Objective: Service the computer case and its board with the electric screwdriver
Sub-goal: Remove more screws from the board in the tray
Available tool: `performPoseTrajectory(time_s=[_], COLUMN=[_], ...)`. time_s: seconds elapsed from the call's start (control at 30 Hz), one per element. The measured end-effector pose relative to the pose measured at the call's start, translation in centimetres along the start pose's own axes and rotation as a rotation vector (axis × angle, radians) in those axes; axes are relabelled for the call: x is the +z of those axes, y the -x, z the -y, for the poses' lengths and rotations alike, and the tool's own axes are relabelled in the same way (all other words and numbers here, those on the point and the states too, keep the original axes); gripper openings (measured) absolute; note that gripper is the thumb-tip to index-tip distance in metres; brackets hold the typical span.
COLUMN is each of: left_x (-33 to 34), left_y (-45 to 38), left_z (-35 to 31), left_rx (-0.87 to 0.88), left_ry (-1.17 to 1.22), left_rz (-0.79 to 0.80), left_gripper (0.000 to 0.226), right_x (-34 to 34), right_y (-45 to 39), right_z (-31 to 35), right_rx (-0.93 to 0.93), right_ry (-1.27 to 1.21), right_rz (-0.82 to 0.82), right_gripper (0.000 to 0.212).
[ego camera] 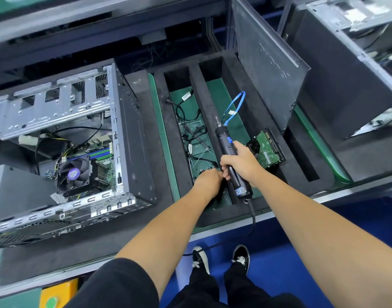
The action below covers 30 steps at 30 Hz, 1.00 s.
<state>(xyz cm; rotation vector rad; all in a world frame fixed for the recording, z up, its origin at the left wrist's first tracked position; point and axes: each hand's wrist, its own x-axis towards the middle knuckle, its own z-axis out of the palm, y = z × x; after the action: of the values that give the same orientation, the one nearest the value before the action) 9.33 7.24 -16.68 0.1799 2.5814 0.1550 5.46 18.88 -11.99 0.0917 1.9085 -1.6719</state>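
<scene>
An open computer case point(128, 134) lies on its side at the left, its board point(101, 150) and black cooler fan point(73, 174) exposed. My right hand point(241, 162) grips the black electric screwdriver point(227, 150), bit pointing away, above a black foam tray point(212, 103). My left hand point(207, 182) reaches down into the tray's left slot beside the screwdriver, its fingers curled and hidden; I cannot tell what they hold. The screwdriver's cord point(251, 215) hangs over the bench edge.
The tray's slots hold black cables point(186, 116), a blue cable point(235, 105) and a hard drive point(268, 147). A grey side panel point(268, 63) leans at the tray's right. Another case point(350, 70) stands far right. The bench edge point(223, 230) runs in front of me.
</scene>
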Motion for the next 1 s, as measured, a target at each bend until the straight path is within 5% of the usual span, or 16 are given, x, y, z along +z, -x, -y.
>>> performPoseTrajectory(time_s=[0.47, 0.63, 0.77, 1.0], left_x=[-1.0, -1.1, -0.6, -0.5], left_y=[0.7, -0.3, -1.2, -1.7], left_z=[0.2, 0.6, 0.4, 0.4], left_rx=[-0.073, -0.23, -0.355, -0.34], left_ry=[0.116, 0.207, 0.195, 0.247], left_rz=[-0.017, -0.187, -0.153, -0.135], left_gripper=[0.031, 0.03, 0.048, 0.04], right_x=[-0.1, 0.0, -0.3, -0.3], right_y=[0.0, -0.1, -0.3, -0.8], right_z=[0.1, -0.2, -0.5, -0.5], right_rx=[-0.001, 0.013, -0.004, -0.002], right_ry=[-0.018, -0.024, -0.024, -0.03], right_rz=[0.023, 0.023, 0.044, 0.05], right_gripper=[0.034, 0.033, 0.027, 0.027])
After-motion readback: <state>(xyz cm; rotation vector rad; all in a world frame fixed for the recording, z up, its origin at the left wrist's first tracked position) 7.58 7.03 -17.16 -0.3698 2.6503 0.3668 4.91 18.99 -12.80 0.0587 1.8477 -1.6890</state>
